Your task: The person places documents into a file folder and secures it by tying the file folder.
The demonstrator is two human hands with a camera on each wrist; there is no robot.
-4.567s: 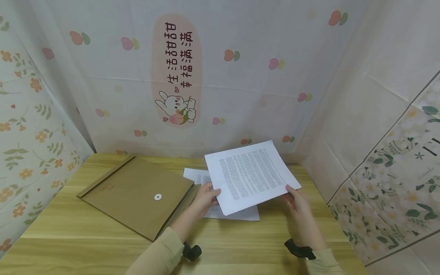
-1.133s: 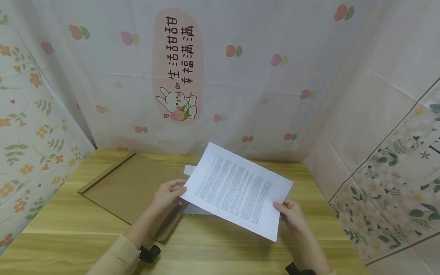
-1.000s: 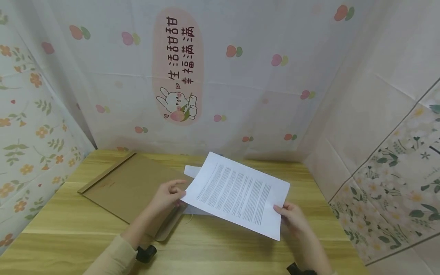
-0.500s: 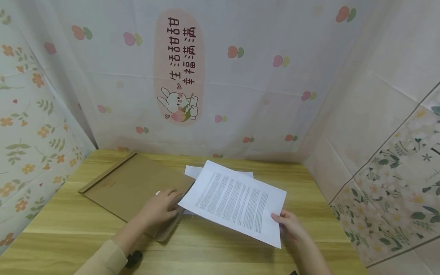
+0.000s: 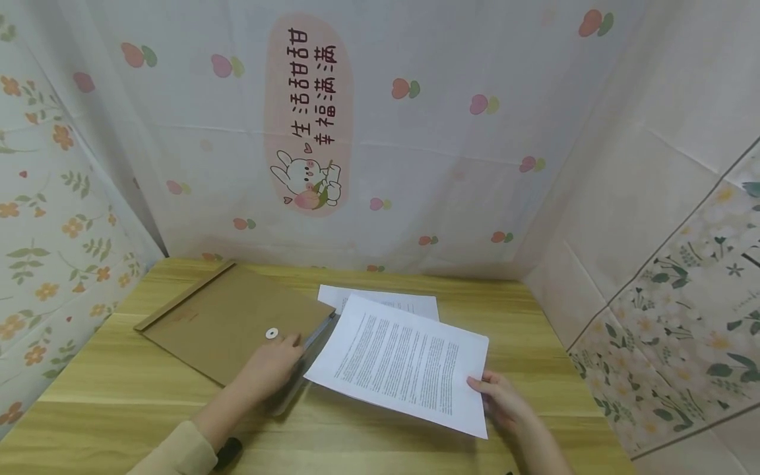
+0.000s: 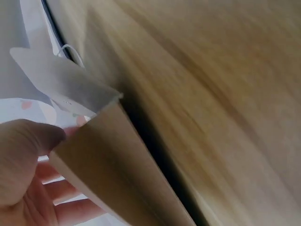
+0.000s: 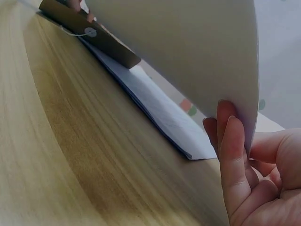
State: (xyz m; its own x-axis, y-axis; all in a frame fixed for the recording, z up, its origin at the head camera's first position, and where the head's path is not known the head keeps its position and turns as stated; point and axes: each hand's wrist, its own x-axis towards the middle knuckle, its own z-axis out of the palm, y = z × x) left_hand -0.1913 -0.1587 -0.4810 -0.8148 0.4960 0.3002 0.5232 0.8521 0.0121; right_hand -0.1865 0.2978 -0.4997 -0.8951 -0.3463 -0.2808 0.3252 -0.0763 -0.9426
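Note:
A brown document envelope [image 5: 220, 316] with a white button lies on the left of the table, its mouth facing right and parted. My left hand [image 5: 267, 369] holds the edge of that mouth; in the left wrist view the thumb lies against the brown panel [image 6: 108, 160], several fingers beyond it. My right hand [image 5: 505, 399] pinches the right edge of some printed sheets [image 5: 398, 369], thumb on top and fingers beneath. These sheets hang tilted above the table, their left corner near the envelope's mouth. Under them lie other printed papers [image 5: 418, 305], partly covered.
The wooden table [image 5: 356, 442] carries all of this. Patterned cloth [image 5: 439, 165] rises behind it and at both sides. A thin string [image 7: 70, 32] hangs by a button on the envelope flap in the right wrist view.
My left hand has let go of the sheets and moved left onto the envelope's mouth, which now stands wider. Earlier both hands held the sheets; they have turned and come lower, in my right hand alone.

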